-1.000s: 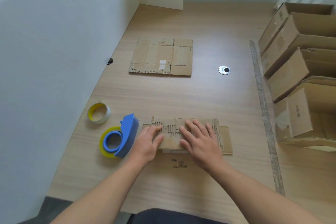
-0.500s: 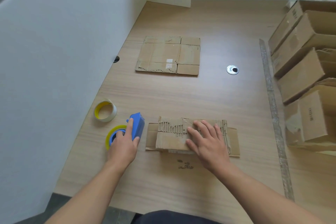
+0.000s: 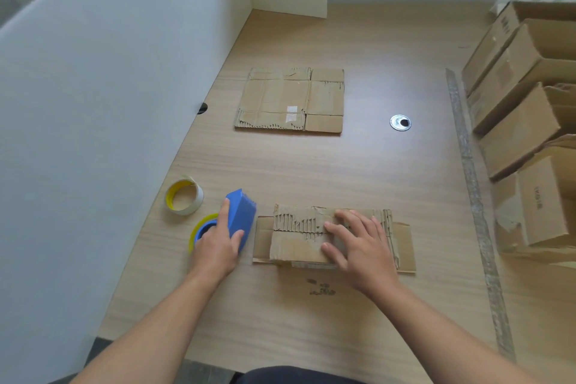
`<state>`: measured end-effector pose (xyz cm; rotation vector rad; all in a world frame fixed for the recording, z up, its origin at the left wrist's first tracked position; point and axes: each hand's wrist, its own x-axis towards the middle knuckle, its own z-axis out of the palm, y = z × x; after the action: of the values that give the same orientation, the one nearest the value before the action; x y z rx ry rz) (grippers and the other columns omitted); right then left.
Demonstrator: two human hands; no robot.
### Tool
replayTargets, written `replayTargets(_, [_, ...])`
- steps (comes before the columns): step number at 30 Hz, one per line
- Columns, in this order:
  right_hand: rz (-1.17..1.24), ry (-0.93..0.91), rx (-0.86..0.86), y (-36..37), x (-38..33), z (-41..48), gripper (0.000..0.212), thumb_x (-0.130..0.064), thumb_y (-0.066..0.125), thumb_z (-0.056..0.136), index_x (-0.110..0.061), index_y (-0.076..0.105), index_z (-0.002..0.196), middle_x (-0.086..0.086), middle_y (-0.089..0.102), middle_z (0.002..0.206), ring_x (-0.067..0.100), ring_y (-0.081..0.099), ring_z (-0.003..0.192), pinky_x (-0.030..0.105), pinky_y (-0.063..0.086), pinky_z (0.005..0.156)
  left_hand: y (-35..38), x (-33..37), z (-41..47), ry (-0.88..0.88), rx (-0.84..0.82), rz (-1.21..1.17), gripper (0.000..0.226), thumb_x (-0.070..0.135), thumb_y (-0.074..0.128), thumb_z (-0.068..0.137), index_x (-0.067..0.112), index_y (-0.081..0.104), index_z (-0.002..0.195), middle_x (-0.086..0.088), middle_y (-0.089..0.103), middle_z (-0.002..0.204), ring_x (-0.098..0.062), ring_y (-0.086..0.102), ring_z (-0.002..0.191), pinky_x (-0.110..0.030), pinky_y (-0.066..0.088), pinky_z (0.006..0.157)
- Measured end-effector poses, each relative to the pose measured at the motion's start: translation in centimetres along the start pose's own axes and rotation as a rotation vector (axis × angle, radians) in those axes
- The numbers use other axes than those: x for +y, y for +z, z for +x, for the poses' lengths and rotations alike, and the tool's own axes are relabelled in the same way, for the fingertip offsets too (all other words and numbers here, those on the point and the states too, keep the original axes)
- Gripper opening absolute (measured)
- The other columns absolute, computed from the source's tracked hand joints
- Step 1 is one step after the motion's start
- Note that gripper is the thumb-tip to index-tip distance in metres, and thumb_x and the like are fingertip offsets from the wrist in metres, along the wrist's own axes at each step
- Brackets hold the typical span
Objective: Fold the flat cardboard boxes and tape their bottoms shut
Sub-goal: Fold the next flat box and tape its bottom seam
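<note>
Left hand (image 3: 216, 248): fingers curled round blue tape dispenser (image 3: 242, 217); its roll (image 3: 199, 227) mostly hidden
Right hand (image 3: 361, 246): fingers straight, spread; pressing folded box (image 3: 296, 246)
Stacked boxes (image 3: 523, 134): cut off at right edge

Two hands (image 3: 363, 248); two tape rolls (image 3: 199, 198); one dispenser (image 3: 242, 212); one flat cardboard (image 3: 280, 97); five boxes (image 3: 523, 128).

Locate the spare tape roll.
Head view, left side of the desk: the spare tape roll lies near the white partition, just beyond the blue tape dispenser gripped by the left hand.
</note>
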<state>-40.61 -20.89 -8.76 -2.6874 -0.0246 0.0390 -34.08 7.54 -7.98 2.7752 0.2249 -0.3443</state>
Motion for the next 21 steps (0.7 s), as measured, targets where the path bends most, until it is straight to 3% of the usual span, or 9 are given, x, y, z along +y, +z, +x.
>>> replayTargets(5, [0.197,0.010,0.030,-0.7,0.3,-0.2,0.038,-0.053,0.050,0.097,-0.044,0.055,0.133,-0.021,0.040,0.149,0.006,0.023,0.145,0.030,-0.003,0.121,-3.5,-0.8,-2.3,0.314,0.005,-0.073,0.075,0.039,0.061,0.095,0.046,0.015,0.154,0.003,0.061,0.125,-0.031,0.061,0.100,-0.034,0.042,0.072])
replayTargets(8, [0.338,0.025,0.019,-1.5,0.4,-0.1,0.047,-0.054,0.043,0.094,-0.046,0.044,0.141,-0.027,0.039,0.145,0.001,0.026,0.143,0.029,0.001,0.121,-5.1,0.0,-3.1,0.600,0.009,-0.030,0.069,0.041,0.063,0.092,0.043,0.025,0.150,0.000,0.069,0.113,-0.029,0.065,0.088,-0.035,0.050,0.065])
replayTargets(12, [0.498,0.013,-0.020,-2.3,0.8,-0.2,0.047,-0.047,0.048,0.094,-0.059,0.030,0.136,-0.045,0.025,0.135,-0.014,0.020,0.138,0.021,-0.004,0.118,-5.6,2.4,-3.1,0.993,0.050,0.080,0.054,0.049,0.044,0.096,0.027,0.036,0.144,0.002,0.068,0.091,-0.019,0.059,0.073,-0.029,0.050,0.056])
replayTargets(17, [0.510,-0.019,-0.056,-2.6,1.1,-0.5,0.049,-0.041,0.057,0.098,-0.061,0.031,0.135,-0.031,0.036,0.146,-0.015,0.016,0.141,0.029,-0.005,0.121,-4.7,5.2,-2.9,1.135,-0.045,0.121,0.050,0.053,0.025,0.103,0.026,0.037,0.143,-0.001,0.065,0.086,-0.023,0.059,0.067,-0.031,0.053,0.055])
replayTargets(21, [0.533,-0.018,-0.017,-2.2,1.2,-0.5,0.033,-0.040,0.059,0.097,-0.053,0.053,0.127,-0.019,0.045,0.145,-0.010,0.024,0.141,0.030,-0.003,0.121,-4.4,6.7,-2.9,1.193,-0.100,0.188,0.050,0.051,0.022,0.103,0.027,0.035,0.145,0.001,0.064,0.084,-0.021,0.058,0.066,-0.027,0.050,0.055])
